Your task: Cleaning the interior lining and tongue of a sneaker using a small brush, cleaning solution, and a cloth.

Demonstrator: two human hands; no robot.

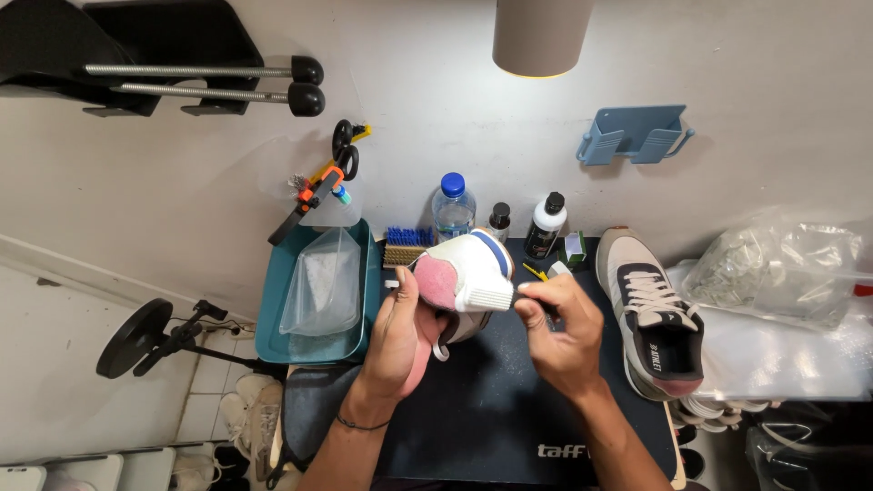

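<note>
My left hand [400,341] holds a white sneaker with a pink sole and a blue stripe [466,277], turned heel-up above the dark mat [491,418]. My right hand [559,332] is closed on a small dark tool with a yellow part [535,273], pressed against the shoe's white heel. The matching sneaker [655,314] lies sole-down on the mat to the right, laces showing.
A teal tray [273,336] with a clear plastic bag stands at left. Brushes [406,245], a water bottle [453,207] and two small bottles [546,225] line the wall. Scissors hang above [344,147]. Plastic bags [782,264] lie at right. More shoes sit on the floor below.
</note>
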